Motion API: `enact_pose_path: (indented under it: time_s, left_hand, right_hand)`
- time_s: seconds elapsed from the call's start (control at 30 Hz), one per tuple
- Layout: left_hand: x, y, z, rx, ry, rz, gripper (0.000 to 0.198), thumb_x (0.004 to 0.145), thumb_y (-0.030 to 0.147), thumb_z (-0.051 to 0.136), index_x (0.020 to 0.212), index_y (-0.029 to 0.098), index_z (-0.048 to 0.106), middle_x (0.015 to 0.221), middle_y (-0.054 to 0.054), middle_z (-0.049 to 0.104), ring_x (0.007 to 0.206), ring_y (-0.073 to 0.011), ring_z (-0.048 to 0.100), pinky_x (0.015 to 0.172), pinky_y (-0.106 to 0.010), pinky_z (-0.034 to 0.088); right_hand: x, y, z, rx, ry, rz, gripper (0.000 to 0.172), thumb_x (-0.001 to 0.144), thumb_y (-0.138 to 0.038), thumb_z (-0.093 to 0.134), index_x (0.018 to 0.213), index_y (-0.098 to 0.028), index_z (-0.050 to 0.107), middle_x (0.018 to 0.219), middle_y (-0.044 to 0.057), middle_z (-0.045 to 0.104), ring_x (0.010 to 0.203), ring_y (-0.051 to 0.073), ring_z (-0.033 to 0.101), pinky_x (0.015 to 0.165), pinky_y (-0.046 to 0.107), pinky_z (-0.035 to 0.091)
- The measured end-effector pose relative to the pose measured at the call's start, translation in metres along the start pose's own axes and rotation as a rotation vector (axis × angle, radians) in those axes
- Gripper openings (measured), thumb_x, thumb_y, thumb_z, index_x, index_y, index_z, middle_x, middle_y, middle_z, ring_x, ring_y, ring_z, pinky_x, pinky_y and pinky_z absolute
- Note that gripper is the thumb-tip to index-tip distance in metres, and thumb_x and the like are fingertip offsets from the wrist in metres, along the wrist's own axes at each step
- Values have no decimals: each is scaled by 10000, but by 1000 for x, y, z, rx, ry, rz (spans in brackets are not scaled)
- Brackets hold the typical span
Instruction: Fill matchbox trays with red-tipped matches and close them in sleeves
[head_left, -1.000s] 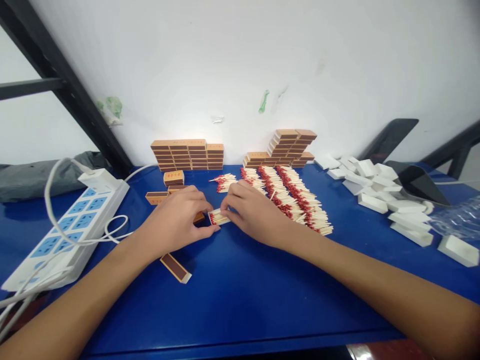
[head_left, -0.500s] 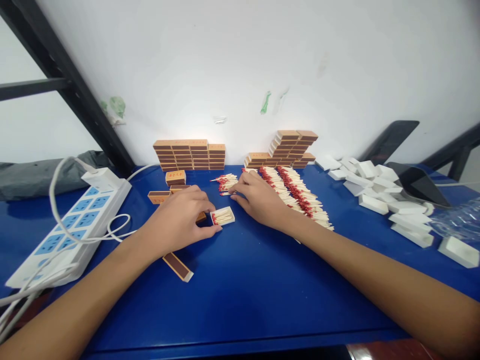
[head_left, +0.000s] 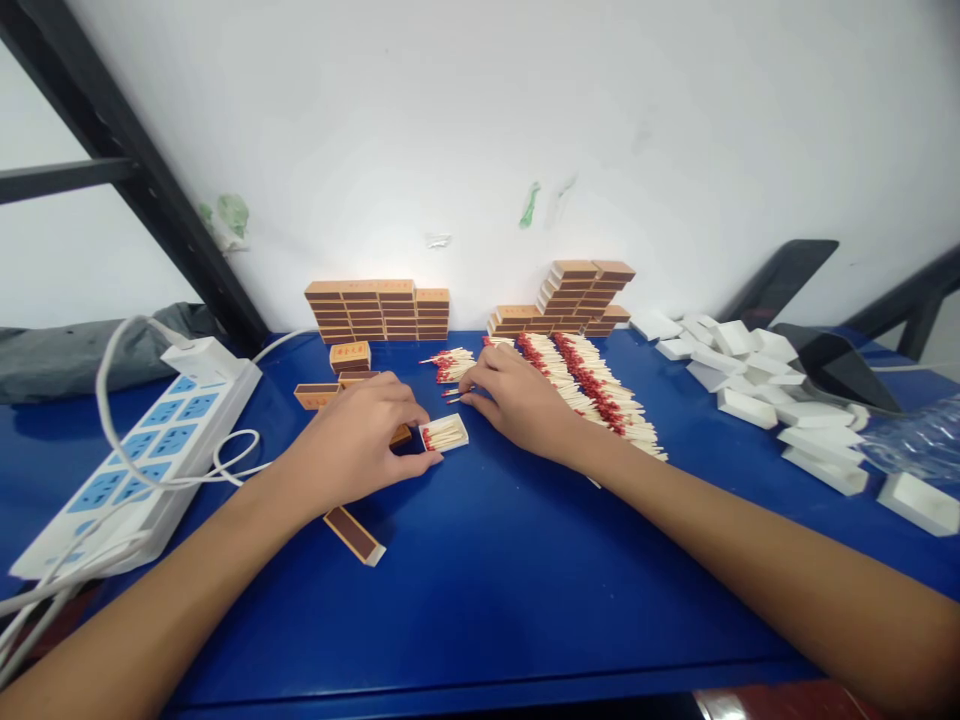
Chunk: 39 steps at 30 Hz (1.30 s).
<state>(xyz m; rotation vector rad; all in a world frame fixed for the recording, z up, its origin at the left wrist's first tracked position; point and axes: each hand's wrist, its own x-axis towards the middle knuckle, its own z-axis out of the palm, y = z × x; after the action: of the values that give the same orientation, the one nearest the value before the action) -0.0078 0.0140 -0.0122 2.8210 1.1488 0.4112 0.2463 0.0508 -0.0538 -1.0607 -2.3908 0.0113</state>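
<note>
Fingers [head_left: 480, 379] of the right hand [head_left: 517, 395] bend together at loose matches [head_left: 452, 392], just beside the small pile [head_left: 454, 366]; whether they pinch one, I cannot tell. The left hand [head_left: 364, 430] has thumb and forefinger spread at the left end of the white tray [head_left: 453, 447], lying on the table [head_left: 510, 580], nearer to its back edge. From this head view, matches should be light, stiff and easily broken, better taken by the wood; the tray, softly by its sides.
</note>
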Motion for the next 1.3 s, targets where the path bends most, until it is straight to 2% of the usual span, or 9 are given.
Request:
enact_pose_path:
  time_s: [0.2, 0.33, 0.5, 0.67, 0.8, 0.9, 1.07, 1.3]
  left_hand:
    - [0, 0, 0, 8, 0, -1, 289, 907, 440, 817, 1000, 167, 813, 918, -76, 738, 971, -283, 640, 829, -425, 518]
    - [0, 1, -1, -1, -2, 0, 289, 912, 441, 810, 1002, 167, 815, 915, -75, 738, 967, -281, 642, 816, -420, 518]
    - [0, 2, -1, 5, -2, 3, 275, 906, 430, 815, 981, 166, 814, 909, -81, 736, 959, -286, 645, 828, -429, 522]
    - [0, 2, -1, 2, 7, 20, 243, 912, 426, 807, 919, 184, 791, 887, -73, 723, 941, -280, 643, 812, -416, 515]
    - [0, 3, -1, 0, 14, 18, 248, 906, 429, 817, 934, 185, 786, 908, -75, 732, 958, -281, 650, 818, -413, 516]
    - [0, 4, -1, 3, 16, 20, 259, 905, 431, 819, 983, 184, 802, 932, -75, 747, 968, -281, 657, 837, -420, 525]
    - [-1, 3, -1, 2, 18, 21, 280, 914, 437, 809, 1003, 171, 807, 944, -77, 751, 966, -277, 652, 835, -427, 536]
    - [0, 4, -3, 17, -2, 25, 286, 920, 443, 802, 1013, 172, 807, 945, -82, 756, 968, -281, 655, 845, -431, 543]
  right_hand:
    - [2, 1, 0, -26, -43, -16, 189, 1075, -193, 570, 937, -180, 698, 1010, 109, 622, 979, 262, 533, 892, 404, 450]
    - [0, -2, -9, -42, -76, -29, 198, 1085, -195, 550, 941, -169, 683, 1000, 118, 625, 975, 267, 533, 881, 403, 452]
    - [-4, -25, -26, -78, -83, -117, 219, 1086, -145, 519, 945, -165, 686, 994, 117, 634, 973, 263, 540, 879, 397, 460]
    - [-6, -47, -21, -88, -141, -152, 193, 1056, -116, 571, 926, -159, 706, 949, 106, 654, 947, 256, 555, 875, 402, 470]
    - [-4, -36, -16, 100, -45, -113, 163, 1077, -201, 597, 965, -169, 710, 1009, 100, 675, 1007, 248, 584, 886, 387, 491]
    - [0, -16, -15, 105, 40, -47, 158, 1076, -179, 581, 1014, -171, 727, 1032, 106, 670, 1008, 249, 584, 920, 409, 491]
    - [2, 3, -6, -15, -25, 6, 213, 1071, -208, 574, 1120, -159, 776, 1074, 141, 643, 1063, 289, 559, 972, 464, 482]
    - [3, 4, 0, -59, -46, -7, 290, 1082, -207, 529, 1191, -147, 791, 1054, 141, 628, 1017, 281, 531, 952, 460, 482]
